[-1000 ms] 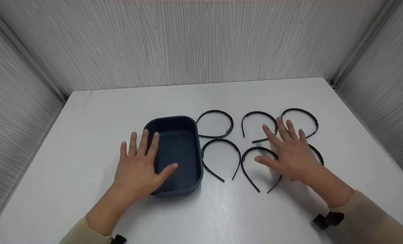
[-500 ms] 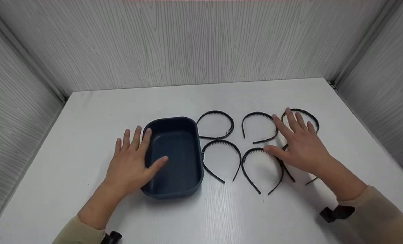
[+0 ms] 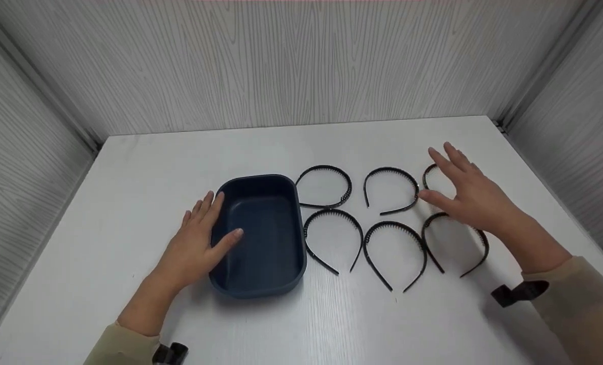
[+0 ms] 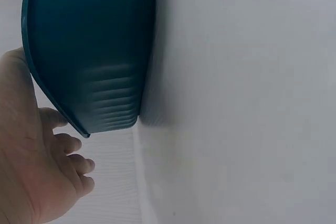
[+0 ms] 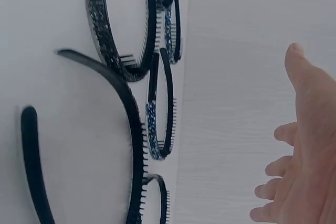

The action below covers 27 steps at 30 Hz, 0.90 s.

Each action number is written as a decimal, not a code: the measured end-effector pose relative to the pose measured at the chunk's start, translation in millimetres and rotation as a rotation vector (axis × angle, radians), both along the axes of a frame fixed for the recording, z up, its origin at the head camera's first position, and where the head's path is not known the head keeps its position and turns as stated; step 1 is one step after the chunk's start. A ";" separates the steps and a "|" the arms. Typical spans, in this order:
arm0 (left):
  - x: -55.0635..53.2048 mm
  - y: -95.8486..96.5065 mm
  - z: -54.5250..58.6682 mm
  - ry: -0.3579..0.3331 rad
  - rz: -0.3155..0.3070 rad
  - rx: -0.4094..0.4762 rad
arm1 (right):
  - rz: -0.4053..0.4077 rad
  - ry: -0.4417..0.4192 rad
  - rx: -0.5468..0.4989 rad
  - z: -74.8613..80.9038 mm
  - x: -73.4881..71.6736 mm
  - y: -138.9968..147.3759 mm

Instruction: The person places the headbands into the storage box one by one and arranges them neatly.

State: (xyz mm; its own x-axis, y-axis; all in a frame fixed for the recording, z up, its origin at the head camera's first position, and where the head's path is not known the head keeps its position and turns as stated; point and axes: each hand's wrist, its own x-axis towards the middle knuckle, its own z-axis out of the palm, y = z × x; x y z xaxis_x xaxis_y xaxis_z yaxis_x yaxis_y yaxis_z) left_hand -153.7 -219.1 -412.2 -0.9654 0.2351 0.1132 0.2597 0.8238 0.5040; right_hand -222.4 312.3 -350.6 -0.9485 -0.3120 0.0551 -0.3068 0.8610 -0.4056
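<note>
Right of the navy rounded-rectangular bin [image 3: 261, 290] lie six black toothed headbands [image 5: 101, 27], visibly glittery only in the right wrist view. The right hand [image 3: 476, 197] hovers over the farthest, the left hand [image 3: 192, 251] at the bin's left rim, fingers extended, thumbs apart; white tabletop [image 3: 352, 324] below, pale woodgrain panels [image 3: 291, 61] behind.

Headbands [image 3: 395, 224] right of bin [image 3: 263, 246] on table [image 3: 352, 327], nearest perhaps touching.

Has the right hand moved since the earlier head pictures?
Yes: in the head view, the right hand has moved right and up the image, nearer the far right corner of the table.
</note>
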 end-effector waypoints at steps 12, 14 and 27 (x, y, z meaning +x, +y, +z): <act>0.3 -5.2 -9.7 -0.035 0.004 0.140 | -0.018 0.042 -0.188 0.8 -38.7 43.9; 0.7 -6.6 -12.8 -0.039 -0.001 0.172 | -0.028 0.029 -0.224 -1.2 -45.5 50.5; 4.8 -10.0 -23.6 -0.120 -0.003 0.324 | -0.111 -0.061 -0.349 -20.7 -87.0 81.6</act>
